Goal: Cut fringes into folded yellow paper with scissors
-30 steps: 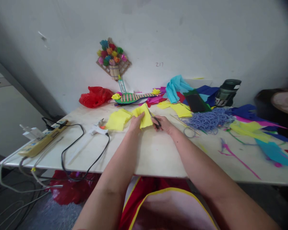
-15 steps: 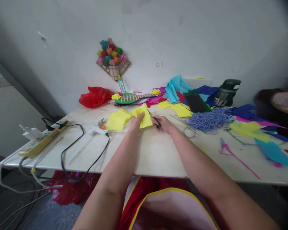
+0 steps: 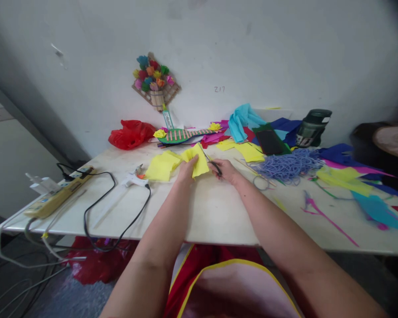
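My left hand [image 3: 187,169] pinches a yellow sheet of crepe paper [image 3: 200,163] just above the table. Closed round the dark handles of a pair of scissors [image 3: 215,168], my right hand [image 3: 226,169] is at the paper's right side. The blades point up and left along the sheet's right edge; whether they are in the paper I cannot tell. Beside my left hand lies more yellow crepe paper [image 3: 163,165]. Behind my hands sits a green shape with a woven strip pattern [image 3: 182,135], with a yellow paper flower [image 3: 159,134] at its left end.
A white glue gun [image 3: 134,179] with a black cord and a power strip [image 3: 58,194] are on the left. To the right lie tangled purple string [image 3: 283,167], a phone [image 3: 268,141], a dark bottle [image 3: 314,128] and coloured paper. A red plastic bag [image 3: 132,134] rests by the wall.
Both hands keep their hold on the paper and the scissors. The scissor blades look slightly more visible beside the paper's right edge; otherwise little differs apart from a slight camera shift.
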### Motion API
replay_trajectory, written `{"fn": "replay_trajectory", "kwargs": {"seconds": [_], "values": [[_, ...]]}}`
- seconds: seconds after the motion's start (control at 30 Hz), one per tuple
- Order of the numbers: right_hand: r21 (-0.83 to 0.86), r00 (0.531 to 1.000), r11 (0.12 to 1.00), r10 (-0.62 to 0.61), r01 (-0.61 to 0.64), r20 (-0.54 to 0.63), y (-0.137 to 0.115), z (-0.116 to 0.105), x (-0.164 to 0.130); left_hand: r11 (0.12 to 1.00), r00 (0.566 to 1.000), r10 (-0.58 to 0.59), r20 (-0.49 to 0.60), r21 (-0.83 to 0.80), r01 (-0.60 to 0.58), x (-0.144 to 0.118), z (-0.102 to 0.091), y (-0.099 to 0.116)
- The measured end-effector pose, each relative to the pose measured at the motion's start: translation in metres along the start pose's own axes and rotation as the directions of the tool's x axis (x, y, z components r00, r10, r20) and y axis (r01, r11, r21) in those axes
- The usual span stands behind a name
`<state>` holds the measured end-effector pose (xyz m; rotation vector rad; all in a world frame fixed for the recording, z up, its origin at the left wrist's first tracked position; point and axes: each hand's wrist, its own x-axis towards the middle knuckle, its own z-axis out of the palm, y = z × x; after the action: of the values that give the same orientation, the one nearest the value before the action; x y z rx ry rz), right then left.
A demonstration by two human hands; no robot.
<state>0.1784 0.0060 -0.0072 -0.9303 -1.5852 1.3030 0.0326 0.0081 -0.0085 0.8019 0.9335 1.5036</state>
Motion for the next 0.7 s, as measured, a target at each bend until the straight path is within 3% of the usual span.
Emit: {"fn": "replay_trajectory", "kwargs": {"seconds": [0.13,0.5,0.7], "values": [[0.014,1.000,1.000,0.018,-0.018,0.003,-0.001,0.002,0.000,1.000,1.000,0.002,0.017,0.004,-0.002,-0.001,0.000,0.001],[0.048,0.981,0.998,0.028,-0.037,0.190,-0.007,-0.008,-0.012,1.000,1.000,0.000,-0.032,0.024,0.001,0.005,-0.009,0.000],[0.055,0.973,0.998,0.023,-0.037,0.230,-0.008,-0.015,-0.013,0.997,0.999,-0.040,0.012,0.069,0.039,0.002,-0.007,0.001]]}}
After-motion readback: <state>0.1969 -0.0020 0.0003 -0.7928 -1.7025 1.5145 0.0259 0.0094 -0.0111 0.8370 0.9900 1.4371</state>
